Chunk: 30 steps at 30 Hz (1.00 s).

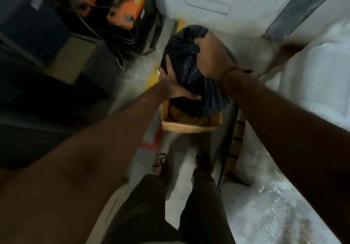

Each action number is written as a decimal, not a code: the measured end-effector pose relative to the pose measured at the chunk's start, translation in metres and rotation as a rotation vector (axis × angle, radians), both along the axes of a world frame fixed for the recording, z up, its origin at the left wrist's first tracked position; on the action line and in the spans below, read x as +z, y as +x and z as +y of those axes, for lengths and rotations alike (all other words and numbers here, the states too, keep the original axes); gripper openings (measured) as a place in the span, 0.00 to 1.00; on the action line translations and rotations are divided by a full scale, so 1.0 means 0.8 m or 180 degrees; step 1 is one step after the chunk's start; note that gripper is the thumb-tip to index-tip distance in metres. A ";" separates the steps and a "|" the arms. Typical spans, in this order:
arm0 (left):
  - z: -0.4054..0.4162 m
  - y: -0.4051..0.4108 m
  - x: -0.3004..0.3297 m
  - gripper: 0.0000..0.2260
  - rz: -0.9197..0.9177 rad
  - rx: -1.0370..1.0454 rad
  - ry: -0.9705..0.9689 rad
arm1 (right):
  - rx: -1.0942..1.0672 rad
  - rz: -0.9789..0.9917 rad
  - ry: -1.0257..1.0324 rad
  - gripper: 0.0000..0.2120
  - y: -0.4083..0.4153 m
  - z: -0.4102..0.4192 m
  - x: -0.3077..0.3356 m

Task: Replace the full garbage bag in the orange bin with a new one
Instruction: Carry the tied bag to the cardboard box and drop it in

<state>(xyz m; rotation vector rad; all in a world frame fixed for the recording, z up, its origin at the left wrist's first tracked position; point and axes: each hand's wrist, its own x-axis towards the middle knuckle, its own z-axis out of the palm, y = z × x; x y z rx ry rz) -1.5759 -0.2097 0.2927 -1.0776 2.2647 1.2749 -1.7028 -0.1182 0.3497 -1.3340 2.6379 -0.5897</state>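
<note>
Our right hand (212,56) curls its fingers (198,43) into the gathered top of one black bag (191,69); our left hand (174,86) cups its side (thumb underneath). The bag sits over one orange bin (189,125) on the floor (178,192), beside two feet.

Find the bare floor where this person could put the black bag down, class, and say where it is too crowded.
Bare floor shows left of the black bag, between the cables and the orange bin. Another strip lies between the bin and the person's feet. The right is crowded with bubble wrap, the upper left with orange equipment.
</note>
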 end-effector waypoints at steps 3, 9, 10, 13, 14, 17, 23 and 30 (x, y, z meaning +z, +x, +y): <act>0.008 -0.030 -0.099 0.83 -0.0174 0.0016 -0.0028 | 0.0059 -0.0285 0.0241 0.12 -0.035 -0.002 -0.109; 0.030 -0.056 -0.263 0.82 -0.0479 0.0131 -0.0078 | 0.0062 -0.0783 0.0410 0.09 -0.054 0.012 -0.310; 0.035 -0.059 -0.284 0.82 -0.0538 0.0180 -0.0057 | 0.0087 -0.0829 0.0484 0.09 -0.053 0.015 -0.334; 0.052 -0.062 -0.340 0.80 -0.0658 0.0320 0.0089 | 0.0212 -0.0935 0.0593 0.14 -0.059 0.018 -0.385; 0.055 -0.062 -0.356 0.81 -0.0733 0.0355 0.0134 | 0.0246 -0.0892 0.0653 0.15 -0.062 0.015 -0.398; 0.062 -0.068 -0.397 0.81 -0.0928 0.0398 0.0237 | 0.0479 -0.0411 0.0721 0.15 -0.072 0.006 -0.439; 0.059 -0.098 -0.452 0.73 -0.0657 0.0421 0.0055 | 0.0612 -0.0781 0.1095 0.17 -0.081 -0.017 -0.492; 0.057 -0.082 -0.539 0.67 -0.0234 -0.0001 0.0023 | 0.0283 -0.0765 0.1729 0.24 -0.088 0.002 -0.573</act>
